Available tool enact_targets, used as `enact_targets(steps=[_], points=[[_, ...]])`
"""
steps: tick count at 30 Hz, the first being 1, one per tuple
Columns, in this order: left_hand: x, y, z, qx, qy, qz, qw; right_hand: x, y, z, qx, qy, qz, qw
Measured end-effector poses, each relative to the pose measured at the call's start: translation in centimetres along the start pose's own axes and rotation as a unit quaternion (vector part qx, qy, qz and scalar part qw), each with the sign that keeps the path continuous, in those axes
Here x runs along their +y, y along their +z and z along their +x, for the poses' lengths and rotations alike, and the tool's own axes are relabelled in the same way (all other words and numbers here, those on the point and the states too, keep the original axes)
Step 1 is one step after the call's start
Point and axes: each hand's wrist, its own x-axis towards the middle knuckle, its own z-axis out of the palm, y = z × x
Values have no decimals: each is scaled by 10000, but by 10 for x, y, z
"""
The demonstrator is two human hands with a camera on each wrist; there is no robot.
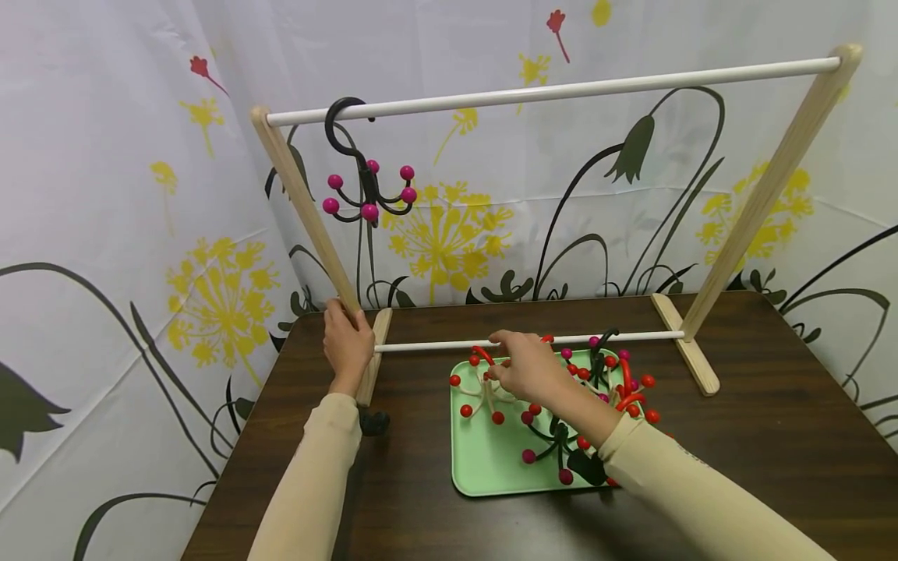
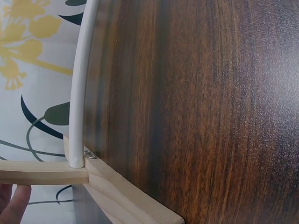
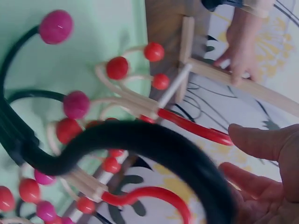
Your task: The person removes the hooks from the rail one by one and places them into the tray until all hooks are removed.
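My left hand [image 1: 348, 343] grips the left wooden upright [image 1: 309, 210] of a rack near its foot; in the left wrist view only its fingertips [image 2: 18, 200] show under the wood. Over a green tray [image 1: 484, 479], my right hand [image 1: 529, 366] reaches to a beige hanger [image 3: 135, 103] with red ball tips and a red hook. In the right wrist view the thumb [image 3: 254, 142] is right at that hook's end, the other fingers spread apart from it. Black hangers with magenta balls [image 1: 528, 456] and more red-hooked ones share the tray.
A black hanger [image 1: 368, 183] with magenta balls hangs from the rack's white top bar [image 1: 561, 92] near its left end. A white lower bar [image 1: 435, 345] runs behind the tray between the wooden feet. The dark wood table [image 1: 772, 436] backs onto a flowered curtain [image 1: 449, 31].
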Motion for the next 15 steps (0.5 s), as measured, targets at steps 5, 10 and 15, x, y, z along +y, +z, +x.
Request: enact_targets(steps=[5, 10, 15], points=[[1, 0, 0, -11, 26, 23, 10000, -14, -19, 2, 444, -300, 38, 9986], [1, 0, 0, -11, 42, 30, 10000, -27, -38, 18, 875, -794, 22, 9930], [1, -1, 0, -5, 40, 19, 10000, -41, -55, 41, 1292, -1444, -253, 9807]])
